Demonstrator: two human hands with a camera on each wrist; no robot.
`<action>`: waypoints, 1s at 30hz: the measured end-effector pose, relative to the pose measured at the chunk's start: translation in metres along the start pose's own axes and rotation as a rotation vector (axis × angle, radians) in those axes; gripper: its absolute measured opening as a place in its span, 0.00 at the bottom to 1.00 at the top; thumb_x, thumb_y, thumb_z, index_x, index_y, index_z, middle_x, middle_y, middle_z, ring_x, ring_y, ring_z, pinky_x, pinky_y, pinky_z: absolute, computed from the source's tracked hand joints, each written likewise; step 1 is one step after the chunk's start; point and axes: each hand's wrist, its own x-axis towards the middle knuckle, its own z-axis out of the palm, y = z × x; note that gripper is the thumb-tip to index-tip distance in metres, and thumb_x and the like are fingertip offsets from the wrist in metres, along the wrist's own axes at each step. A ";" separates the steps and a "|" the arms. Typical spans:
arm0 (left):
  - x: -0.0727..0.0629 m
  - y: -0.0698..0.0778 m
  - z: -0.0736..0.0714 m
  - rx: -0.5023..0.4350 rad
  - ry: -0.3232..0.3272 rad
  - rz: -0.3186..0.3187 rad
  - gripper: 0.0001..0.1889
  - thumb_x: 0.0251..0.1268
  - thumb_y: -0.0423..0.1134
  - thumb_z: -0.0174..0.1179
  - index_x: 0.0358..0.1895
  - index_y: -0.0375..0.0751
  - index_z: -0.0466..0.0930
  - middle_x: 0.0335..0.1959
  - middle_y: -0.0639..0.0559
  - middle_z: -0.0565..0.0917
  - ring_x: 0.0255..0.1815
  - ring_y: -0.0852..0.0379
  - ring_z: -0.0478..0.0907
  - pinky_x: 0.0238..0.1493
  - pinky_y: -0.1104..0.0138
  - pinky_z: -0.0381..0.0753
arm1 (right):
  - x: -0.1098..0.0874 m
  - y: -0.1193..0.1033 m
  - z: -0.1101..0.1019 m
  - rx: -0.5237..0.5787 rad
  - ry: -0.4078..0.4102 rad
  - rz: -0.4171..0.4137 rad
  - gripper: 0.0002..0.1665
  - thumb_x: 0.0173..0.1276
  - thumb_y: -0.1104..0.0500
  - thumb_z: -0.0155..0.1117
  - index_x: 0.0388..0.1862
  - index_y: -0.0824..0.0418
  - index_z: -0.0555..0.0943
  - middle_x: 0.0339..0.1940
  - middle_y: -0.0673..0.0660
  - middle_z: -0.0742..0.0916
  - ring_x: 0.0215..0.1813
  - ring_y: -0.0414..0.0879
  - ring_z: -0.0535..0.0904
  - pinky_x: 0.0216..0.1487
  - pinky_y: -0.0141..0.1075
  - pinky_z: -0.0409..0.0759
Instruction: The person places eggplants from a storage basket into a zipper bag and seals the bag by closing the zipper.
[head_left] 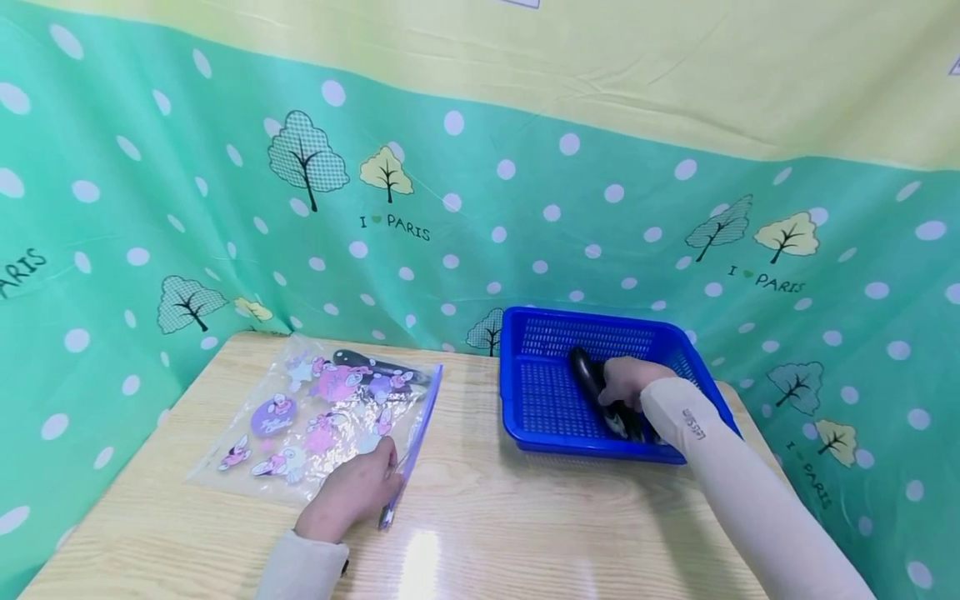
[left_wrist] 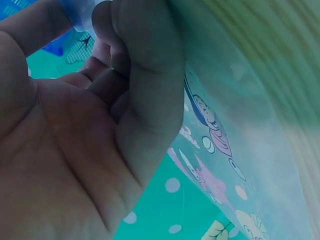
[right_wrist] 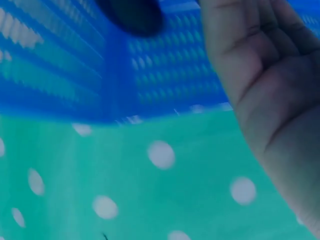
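Note:
A clear zip bag (head_left: 258,450) printed with pink and purple cartoon figures lies flat on the left of the table, a dark eggplant (head_left: 382,367) inside its far end. My left hand (head_left: 356,492) pinches the bag's purple zip edge near its front corner. In the left wrist view the printed plastic (left_wrist: 215,145) hangs beside the curled fingers. On the right, my right hand (head_left: 630,382) reaches into a blue basket (head_left: 517,433) and grips a long, glossy eggplant (head_left: 587,375). More dark, shiny shapes show under that hand, partly hidden by it.
The wooden table (head_left: 465,517) runs between bag and basket. Close behind both hangs a green dotted curtain (head_left: 405,300), which also closes in the left and right sides. The basket's raised rim surrounds the right hand.

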 end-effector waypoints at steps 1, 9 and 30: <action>0.000 0.000 0.000 0.001 -0.001 -0.001 0.07 0.67 0.38 0.59 0.42 0.45 0.70 0.18 0.53 0.71 0.19 0.54 0.68 0.22 0.60 0.68 | 0.002 0.003 0.003 0.032 -0.022 0.032 0.13 0.68 0.57 0.69 0.27 0.62 0.79 0.18 0.54 0.79 0.17 0.43 0.71 0.18 0.33 0.72; 0.001 0.000 0.000 0.052 0.014 0.020 0.07 0.70 0.37 0.56 0.32 0.49 0.70 0.18 0.55 0.69 0.19 0.55 0.67 0.22 0.60 0.67 | 0.005 -0.012 0.021 -0.181 -0.031 0.030 0.08 0.58 0.56 0.71 0.27 0.59 0.82 0.25 0.54 0.84 0.25 0.46 0.76 0.29 0.38 0.75; 0.002 -0.001 0.003 0.071 -0.004 0.002 0.13 0.71 0.37 0.54 0.25 0.47 0.68 0.18 0.53 0.68 0.20 0.55 0.66 0.25 0.59 0.69 | 0.006 -0.046 -0.002 0.127 0.118 -0.073 0.14 0.71 0.56 0.61 0.26 0.57 0.70 0.17 0.50 0.71 0.16 0.44 0.67 0.18 0.36 0.67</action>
